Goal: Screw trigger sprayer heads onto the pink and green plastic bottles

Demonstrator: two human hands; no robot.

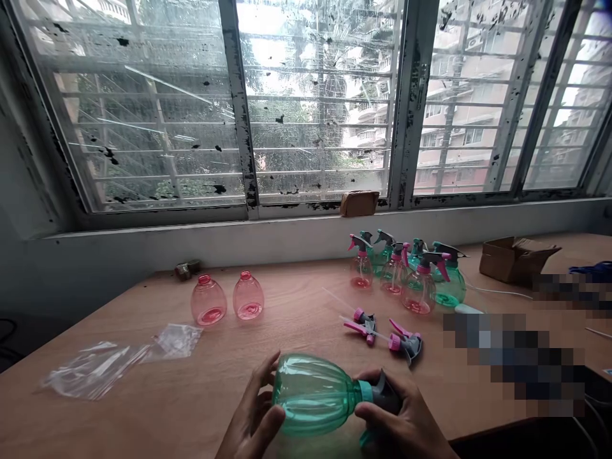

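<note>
A green ribbed spray bottle (313,394) lies sideways between my hands, above the front of the table. Its base rests in my left hand (261,411), whose fingers and thumb curve around the bottom end. My right hand (401,411) is closed around the dark grey spray head and its teal collar at the neck. Just beyond lie two loose pink-and-grey spray heads, one (366,325) with its tube pointing left and the other (405,343) nearer my right hand. Two pink bottles without heads, one (209,301) and another (248,296), stand upright at the left.
Several assembled pink and green spray bottles (419,290) stand together at the back right. Clear plastic bags (102,370) lie at the left. A cardboard box (511,260) is at the far right, and a brown block (359,204) sits on the windowsill.
</note>
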